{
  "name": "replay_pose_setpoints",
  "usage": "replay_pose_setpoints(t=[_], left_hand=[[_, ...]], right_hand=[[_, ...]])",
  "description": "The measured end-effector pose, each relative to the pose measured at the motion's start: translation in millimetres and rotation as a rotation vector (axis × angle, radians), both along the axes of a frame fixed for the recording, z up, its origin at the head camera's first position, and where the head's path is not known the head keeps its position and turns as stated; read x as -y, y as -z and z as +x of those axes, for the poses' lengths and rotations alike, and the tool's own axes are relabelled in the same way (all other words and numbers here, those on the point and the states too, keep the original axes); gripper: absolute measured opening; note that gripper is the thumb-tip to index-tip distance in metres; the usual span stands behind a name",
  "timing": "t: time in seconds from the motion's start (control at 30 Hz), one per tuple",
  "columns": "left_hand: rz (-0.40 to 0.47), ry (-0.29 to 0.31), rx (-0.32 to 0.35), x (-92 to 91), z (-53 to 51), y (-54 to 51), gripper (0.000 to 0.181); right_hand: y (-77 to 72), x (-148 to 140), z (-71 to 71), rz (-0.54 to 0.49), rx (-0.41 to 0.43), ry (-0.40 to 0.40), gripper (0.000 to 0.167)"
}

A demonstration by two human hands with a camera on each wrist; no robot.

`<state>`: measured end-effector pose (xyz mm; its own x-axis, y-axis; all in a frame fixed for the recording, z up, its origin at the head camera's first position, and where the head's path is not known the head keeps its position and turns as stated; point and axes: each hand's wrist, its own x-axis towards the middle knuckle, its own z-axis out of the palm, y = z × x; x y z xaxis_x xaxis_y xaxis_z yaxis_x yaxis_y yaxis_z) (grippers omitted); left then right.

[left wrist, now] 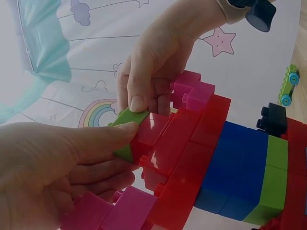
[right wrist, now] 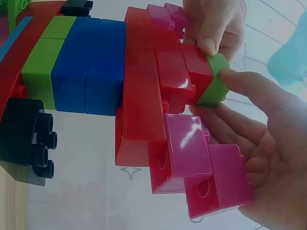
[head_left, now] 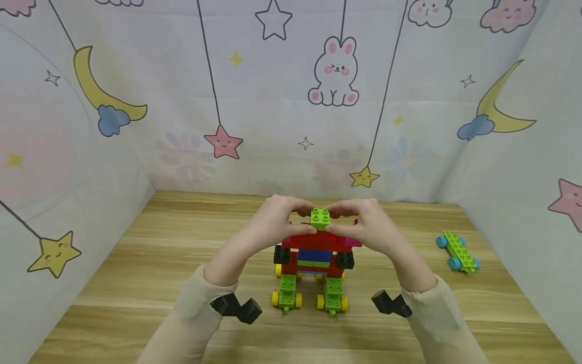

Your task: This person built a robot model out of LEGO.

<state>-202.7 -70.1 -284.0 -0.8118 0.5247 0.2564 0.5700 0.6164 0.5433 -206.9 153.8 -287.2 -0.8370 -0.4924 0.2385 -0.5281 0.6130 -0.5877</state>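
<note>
A brick-built figure (head_left: 313,258) of large toy bricks stands upright on the table in the head view. A green brick (head_left: 320,217) tops it, seated on a red brick (right wrist: 197,67) in the right wrist view. My left hand (head_left: 275,222) pinches the green brick from the left, thumb in front and fingers behind. From the right, my right hand (head_left: 366,222) pinches the same brick. Pink bricks (left wrist: 129,206) step outward below each hand. Under the red rows come blue bricks (right wrist: 91,64), with black bricks (head_left: 345,260) at the sides and green wheeled bases (head_left: 333,293) at the bottom.
A green wheeled base (head_left: 459,252) with blue wheels lies on the wooden table (head_left: 159,283) at the right. White cloth walls (head_left: 282,111) with printed stars, moons and a rabbit enclose the table's back and sides. A black camera mount sits on each wrist.
</note>
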Motion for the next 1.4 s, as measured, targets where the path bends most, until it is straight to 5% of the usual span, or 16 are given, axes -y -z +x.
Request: replay_pose_setpoints(t=[0.57,1.4], left_hand=[[-0.001,-0.02,-0.037,0.8,2.8,0.2,0.036],[-0.045,-0.063,0.025,-4.3,4.2,-2.1,0.039]], right_hand=[[-1.8,3.1,1.3,0.016,-0.038,0.001,0.032],[-1.7,0.9,0.0,-0.007,0.026,0.004,0.034]])
